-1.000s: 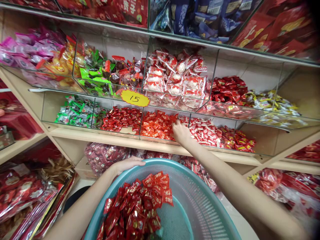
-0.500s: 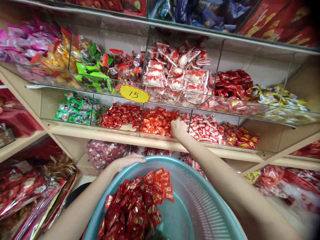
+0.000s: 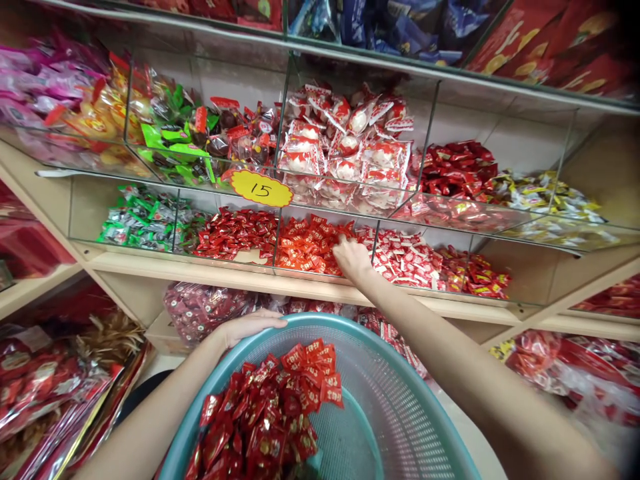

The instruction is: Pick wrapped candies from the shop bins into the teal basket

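Note:
My left hand (image 3: 253,325) grips the far left rim of a teal mesh plastic basket (image 3: 440,407), its fingers over the edge. Red wrapped candies (image 3: 260,420) lie heaped in the basket's left part, with brighter orange-red ones (image 3: 317,367) on top. My right hand (image 3: 354,259) reaches over the basket to the lower shelf, at the right side of a compartment of orange-red wrapped candies (image 3: 307,243). Its fingers are curled closed among them; what they hold is hidden.
Clear dividers part the shelf's candies: green and silver (image 3: 147,213), dark red (image 3: 235,233), red and white (image 3: 407,257). A yellow tag (image 3: 261,189) reading 15 hangs above. The wooden shelf edge (image 3: 200,268) runs behind the basket; bagged goods (image 3: 205,310) sit below.
The view has shifted slightly left over the shelf. My right hand has drawn a little toward the front of the orange-red candies, fingers curled. My left hand keeps its hold on the basket.

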The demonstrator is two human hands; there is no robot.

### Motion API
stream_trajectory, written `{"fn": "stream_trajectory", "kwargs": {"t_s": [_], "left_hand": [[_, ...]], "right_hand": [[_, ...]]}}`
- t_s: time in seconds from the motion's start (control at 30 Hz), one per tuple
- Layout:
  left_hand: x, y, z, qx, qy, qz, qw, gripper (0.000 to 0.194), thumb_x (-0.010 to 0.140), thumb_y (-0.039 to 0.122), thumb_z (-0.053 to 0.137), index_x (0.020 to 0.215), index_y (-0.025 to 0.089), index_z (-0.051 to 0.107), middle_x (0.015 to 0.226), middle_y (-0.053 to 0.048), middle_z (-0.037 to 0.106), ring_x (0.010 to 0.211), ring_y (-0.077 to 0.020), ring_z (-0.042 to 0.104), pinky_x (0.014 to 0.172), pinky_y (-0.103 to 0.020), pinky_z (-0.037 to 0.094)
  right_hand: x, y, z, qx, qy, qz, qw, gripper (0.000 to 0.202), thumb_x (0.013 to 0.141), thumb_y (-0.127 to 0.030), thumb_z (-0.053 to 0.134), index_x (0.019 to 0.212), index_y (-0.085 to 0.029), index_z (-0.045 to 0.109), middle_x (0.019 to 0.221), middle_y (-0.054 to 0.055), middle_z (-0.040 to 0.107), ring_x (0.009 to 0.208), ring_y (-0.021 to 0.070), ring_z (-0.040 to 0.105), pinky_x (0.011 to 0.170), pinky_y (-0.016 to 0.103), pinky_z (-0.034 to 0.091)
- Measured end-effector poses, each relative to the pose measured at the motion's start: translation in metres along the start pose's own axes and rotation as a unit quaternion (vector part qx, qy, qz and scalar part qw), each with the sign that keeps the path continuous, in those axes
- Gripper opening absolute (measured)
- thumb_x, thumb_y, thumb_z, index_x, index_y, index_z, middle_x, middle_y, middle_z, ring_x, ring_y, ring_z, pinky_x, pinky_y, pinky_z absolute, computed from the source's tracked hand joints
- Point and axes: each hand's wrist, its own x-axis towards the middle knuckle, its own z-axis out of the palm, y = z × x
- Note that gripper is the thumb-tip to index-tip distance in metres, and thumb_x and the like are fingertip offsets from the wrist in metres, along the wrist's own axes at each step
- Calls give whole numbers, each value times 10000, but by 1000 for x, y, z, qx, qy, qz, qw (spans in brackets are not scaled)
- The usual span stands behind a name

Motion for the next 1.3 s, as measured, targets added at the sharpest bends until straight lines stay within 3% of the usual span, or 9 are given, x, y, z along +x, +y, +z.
{"fn": "stream_trajectory", "kwargs": {"t_s": [0.23,0.43,0.53,0.63,0.77,0.9,1.07,1.2,1.3], "left_hand": [[2,0,1,-27,-7,-22,999,463,634,467,651,986,166,647,991,-57,659,848,-211,611,723,-268,456],[2,0,2,-36,-15,-27,999,484,625,481,652,985,158,651,962,-61,667,813,-207,616,701,-265,460],[3,0,2,-27,-17,-28,999,491,634,488,642,1005,166,646,947,-53,673,811,-203,618,707,-260,456],[2,0,2,-31,-18,-28,999,509,632,488,645,1033,175,634,951,-47,673,843,-208,613,725,-262,452],[1,1,3,-32,-12,-28,999,504,622,481,655,1015,165,642,964,-56,669,840,-215,609,714,-266,453],[0,0,4,-31,-7,-24,999,480,635,472,647,1008,169,642,984,-57,660,848,-215,608,709,-268,454],[-1,-2,3,-18,12,-20,1000,469,644,465,642,1007,170,643,997,-54,655,845,-211,609,717,-267,451],[-2,-2,2,-21,19,-16,999,453,643,476,640,976,170,655,961,-49,665,835,-204,606,696,-251,451],[-3,-1,3,-27,5,-10,1000,412,657,452,638,954,168,661,909,-39,672,796,-187,606,681,-245,449]], "right_hand": [[-13,19,-16,-10,12,-56,998,343,854,-77,284,992,-91,598,1099,187,494,958,229,490,684,287,424],[-77,20,-36,145,77,-43,985,311,886,-218,301,987,-131,582,976,112,513,825,175,507,610,251,376],[-118,4,-13,357,20,-87,930,230,827,-235,414,908,-174,621,875,47,563,728,130,520,624,240,375],[-148,-20,30,502,-110,-78,854,169,750,-167,462,706,-152,624,685,3,584,624,108,507,582,216,371],[-163,-46,68,489,-214,-62,843,180,693,-127,455,549,-144,562,528,-29,518,526,86,454,509,198,315],[-160,-61,67,387,-215,-81,893,126,690,-150,495,678,-177,617,710,16,620,693,134,532,611,224,346],[-141,-65,37,327,-195,-78,921,183,771,-320,508,845,-207,632,825,64,633,773,181,566,636,254,366],[-101,-40,2,349,-92,-67,930,302,845,-414,412,855,-208,632,782,61,632,731,163,574,632,242,367],[-59,-16,-14,312,3,13,950,327,856,-430,396,923,-190,608,846,74,620,771,169,573,672,251,375]]}}
